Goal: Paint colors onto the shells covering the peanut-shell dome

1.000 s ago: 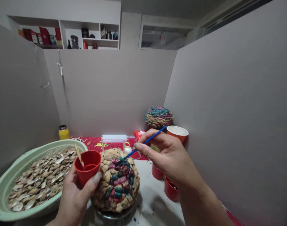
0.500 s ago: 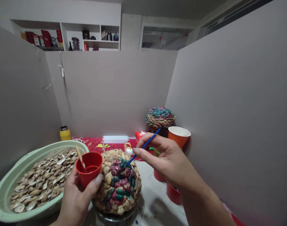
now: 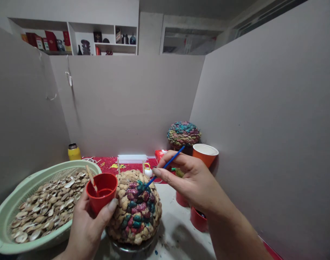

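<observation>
My left hand (image 3: 90, 220) is closed around a red cup (image 3: 101, 202), with a wooden stick (image 3: 91, 177) leaning inside it. Between the thumb and fingers of my right hand (image 3: 192, 178) is a thin blue paintbrush (image 3: 168, 162). Its tip meets the upper part of a rounded form covered in nut shells (image 3: 151, 225). Purple, pink and teal paint covers a patch on the side facing me, while the shells around it are bare tan. The form rests on a shiny metal base (image 3: 135, 247), just right of the red cup.
A green basket (image 3: 8, 242) of loose shells stands at left. To the right are an orange cup (image 3: 204, 157) and a red paint pot (image 3: 198, 220). Behind stand a painted shell form (image 3: 183, 133) and a yellow bottle (image 3: 74, 153). Grey panels (image 3: 127, 101) enclose the table.
The camera view has shifted slightly. Both hands keep their holds, and the paintbrush tip stays at nearly the same spot on the shells.
</observation>
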The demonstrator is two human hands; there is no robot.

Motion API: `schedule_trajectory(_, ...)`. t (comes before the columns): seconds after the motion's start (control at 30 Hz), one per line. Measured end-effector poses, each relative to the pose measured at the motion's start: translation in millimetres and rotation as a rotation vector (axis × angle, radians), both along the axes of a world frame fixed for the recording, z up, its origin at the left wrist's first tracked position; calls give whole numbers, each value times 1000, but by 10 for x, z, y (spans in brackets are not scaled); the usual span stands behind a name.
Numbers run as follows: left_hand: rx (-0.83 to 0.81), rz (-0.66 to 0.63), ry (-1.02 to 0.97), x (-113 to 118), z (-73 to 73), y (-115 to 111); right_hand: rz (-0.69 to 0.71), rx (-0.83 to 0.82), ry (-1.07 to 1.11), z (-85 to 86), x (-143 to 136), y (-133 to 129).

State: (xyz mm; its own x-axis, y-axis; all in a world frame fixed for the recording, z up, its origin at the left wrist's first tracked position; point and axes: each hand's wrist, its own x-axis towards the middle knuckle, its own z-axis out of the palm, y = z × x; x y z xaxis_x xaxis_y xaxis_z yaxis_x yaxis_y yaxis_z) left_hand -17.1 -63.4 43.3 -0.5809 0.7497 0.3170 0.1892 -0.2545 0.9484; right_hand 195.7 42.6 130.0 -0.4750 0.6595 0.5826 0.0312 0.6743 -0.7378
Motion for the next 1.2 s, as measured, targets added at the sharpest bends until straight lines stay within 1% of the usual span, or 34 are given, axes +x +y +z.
schedule_trajectory(0.1,4,4,23,13,29,-5,-13,17,-12,40,32,-16)
schedule_trajectory(0.23,13,7,39,-1,21,-4,-47,11,58,29,0,-38)
schedule_trajectory(0.37,16,-12,31,-19,-13,11,1,1,58,-5,-22,-17)
schedule_trajectory(0.47,14,-20,-5,-11,-13,11,9,1,9,14,18,9)
schedule_trajectory(0.53,15,-15,-14,4,-1,3,-14,-4,-1,42,50,13)
schedule_trajectory(0.67,25,22,-45,59,42,-10,-79,-2,76,63,42,-14)
schedule_trajectory(0.77,23,50,-80,124,83,-15,-55,1,104,25,-27,-37)
schedule_trajectory(0.9,34,94,-112,194,129,-22,-48,34,67,-29,-95,-46)
schedule_trajectory(1.03,44,85,-139,155,122,-20,-65,74,17,-15,-59,-34)
schedule_trajectory(1.2,54,88,-126,73,92,-21,-97,52,1,63,51,-32)
